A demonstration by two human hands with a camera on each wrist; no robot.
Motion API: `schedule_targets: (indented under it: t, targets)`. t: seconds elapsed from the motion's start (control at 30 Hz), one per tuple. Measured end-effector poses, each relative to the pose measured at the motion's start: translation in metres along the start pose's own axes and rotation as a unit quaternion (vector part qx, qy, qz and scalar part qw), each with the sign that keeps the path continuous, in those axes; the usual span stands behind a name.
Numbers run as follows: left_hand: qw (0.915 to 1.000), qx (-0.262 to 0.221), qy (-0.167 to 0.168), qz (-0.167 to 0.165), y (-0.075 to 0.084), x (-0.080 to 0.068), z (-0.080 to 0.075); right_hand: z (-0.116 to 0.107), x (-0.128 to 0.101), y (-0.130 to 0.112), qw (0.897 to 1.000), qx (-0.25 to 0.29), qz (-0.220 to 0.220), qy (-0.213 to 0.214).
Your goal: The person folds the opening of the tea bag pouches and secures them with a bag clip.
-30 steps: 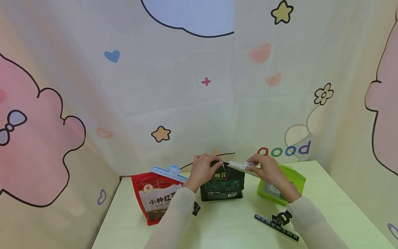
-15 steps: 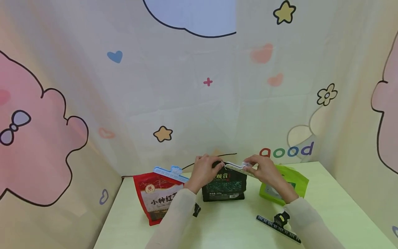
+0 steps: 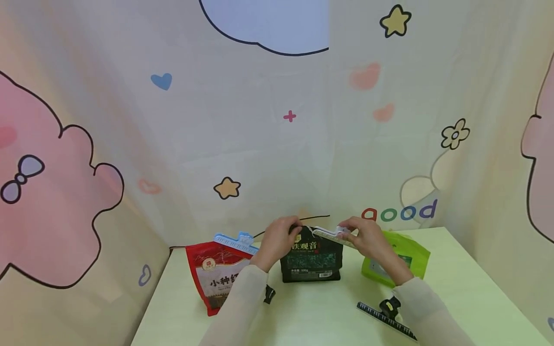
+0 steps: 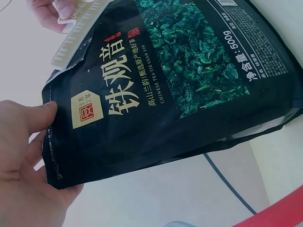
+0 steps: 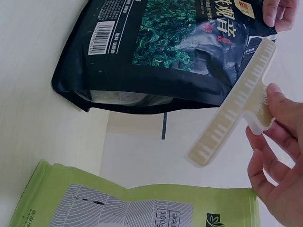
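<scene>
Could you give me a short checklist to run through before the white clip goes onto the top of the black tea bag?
1. Left hand grips the top corner of the black tea bag: ok.
2. Right hand pinches the white clip by its handle: ok.
3. Bag stands upright on the table: ok.
4. Clip seated over the bag's top edge: not ok; only one end meets the corner, the rest angles away.
5. Bag top folded flat for clamping: cannot tell.
6. Green bag is clear of the work: ok, it sits behind the right hand, apart from the black bag.
</scene>
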State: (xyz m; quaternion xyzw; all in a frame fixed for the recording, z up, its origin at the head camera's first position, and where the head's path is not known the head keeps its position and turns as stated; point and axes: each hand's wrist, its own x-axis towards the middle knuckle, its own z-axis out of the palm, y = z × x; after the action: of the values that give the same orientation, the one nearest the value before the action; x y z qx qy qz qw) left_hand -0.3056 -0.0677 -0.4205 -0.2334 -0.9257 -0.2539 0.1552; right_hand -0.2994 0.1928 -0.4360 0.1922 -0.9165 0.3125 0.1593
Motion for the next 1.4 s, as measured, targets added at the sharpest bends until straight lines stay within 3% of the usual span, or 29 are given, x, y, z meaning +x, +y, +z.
schedule_targets:
  t: [0.37,0.73,1.13,1.4]
  targets:
    - [0.9999,-0.004,0.01,0.008,0.0,0.0,0.0,0.005,0.006,-0.005,0.998,0.021,-0.03,0.046]
    - [0.9995,-0.027,-0.011,-0.013,0.001,0.0,0.001,0.004,0.007,-0.009,1.0,0.019,-0.01,0.013]
    - [0.9984,-0.047,-0.022,-0.024,0.001,0.0,0.003,0.008,0.008,-0.01,0.998,0.012,-0.046,0.03]
    - [0.9976,-0.049,-0.03,-0.037,-0.003,-0.002,0.0,0.009,0.01,-0.01,1.0,0.003,-0.025,0.013]
